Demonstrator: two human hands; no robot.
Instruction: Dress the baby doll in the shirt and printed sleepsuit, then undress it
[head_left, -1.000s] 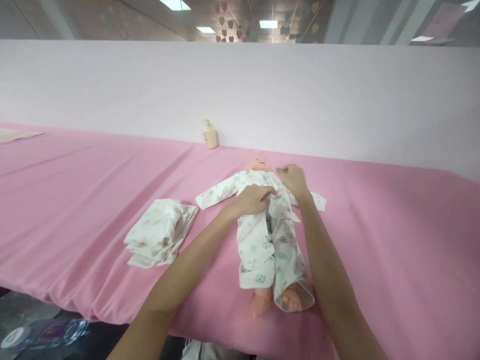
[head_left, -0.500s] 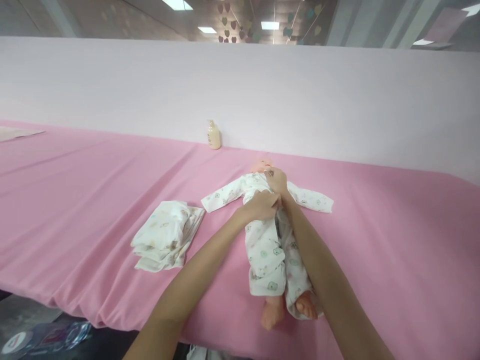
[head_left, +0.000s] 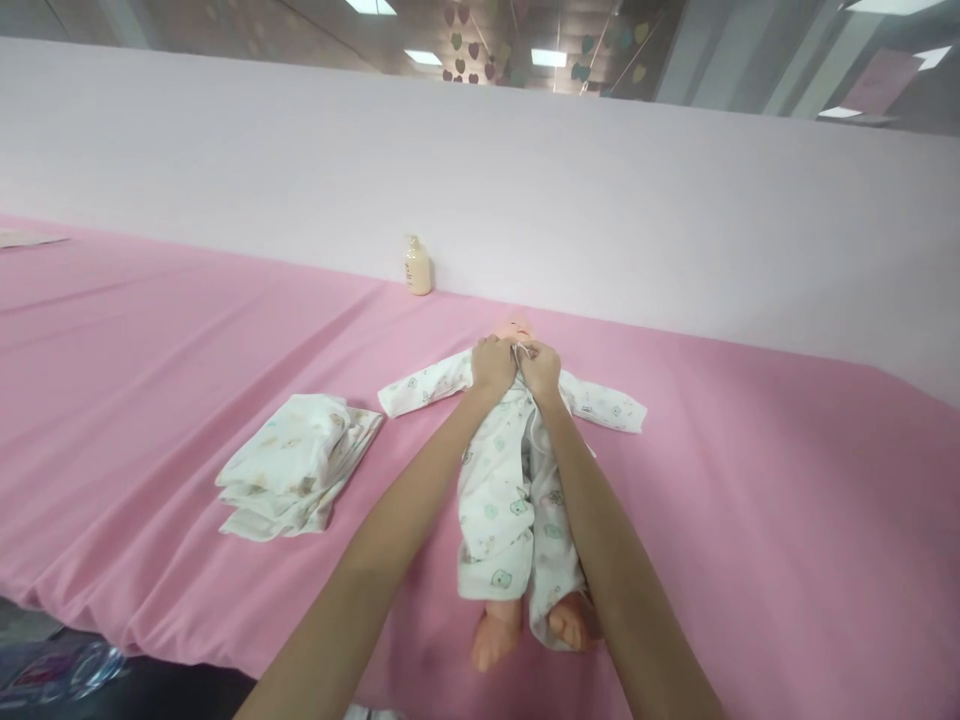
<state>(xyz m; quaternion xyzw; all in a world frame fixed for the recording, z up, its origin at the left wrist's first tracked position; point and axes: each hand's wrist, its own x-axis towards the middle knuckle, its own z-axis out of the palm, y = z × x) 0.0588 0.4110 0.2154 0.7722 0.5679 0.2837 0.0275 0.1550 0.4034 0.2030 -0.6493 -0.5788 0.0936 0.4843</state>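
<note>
A baby doll [head_left: 498, 632] lies on its back, its head at the far end and its bare feet toward me. It wears a white printed baby outfit [head_left: 496, 510] with long sleeves spread out to both sides. My left hand [head_left: 495, 364] pinches the outfit at the neckline, just below the doll's chin. Close beside it, my right hand [head_left: 540, 368] is closed on the other side of the neckline, a thin white tie or edge showing between the fingers. My hands and forearms hide much of the doll's chest and part of its right-hand leg.
Left of the doll lies a folded stack of white printed cloth [head_left: 292, 465]. A cream pump bottle [head_left: 418, 266] stands against the white wall [head_left: 480, 180]. Pink sheeting [head_left: 720, 540] covers the table. Below its front edge at left is a clear plastic bottle [head_left: 60, 672].
My left hand has moved from the doll's waist up to the neckline, beside my right hand. The view has shifted slightly, so doll and cloth stack appear farther left.
</note>
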